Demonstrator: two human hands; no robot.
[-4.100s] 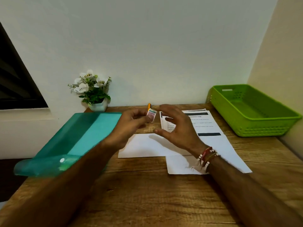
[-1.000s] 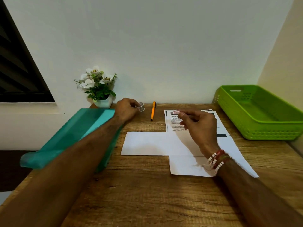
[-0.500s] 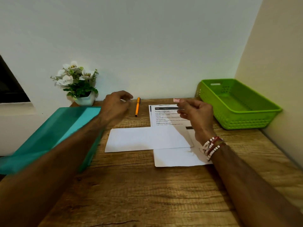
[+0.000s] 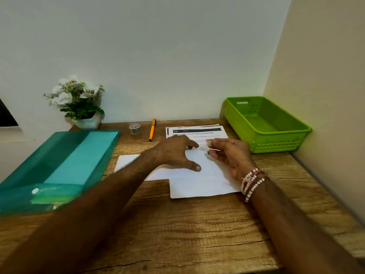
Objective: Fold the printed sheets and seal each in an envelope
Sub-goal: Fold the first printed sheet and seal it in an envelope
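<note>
A white envelope (image 4: 205,165) lies flat mid-table, overlapping a stack of printed sheets (image 4: 197,131) whose blank lower part (image 4: 197,187) sticks out toward me. My left hand (image 4: 177,153) rests on the envelope, fingers spread, thumb pressing its lower edge. My right hand (image 4: 231,155) hovers just right of it, pinching a small piece of tape (image 4: 209,142) between thumb and forefinger above the envelope's upper right corner. The clear tape roll (image 4: 134,128) stands alone at the back of the table.
An orange pen (image 4: 152,129) lies beside the tape roll. A teal plastic folder (image 4: 59,167) covers the left side of the wooden table (image 4: 187,234). A green basket (image 4: 264,123) sits in the back right corner, a white flower pot (image 4: 79,103) at the back left.
My left hand set the tape roll down by the pen and moved right onto the envelope. My right hand, holding the torn tape piece, lowered toward the envelope.
</note>
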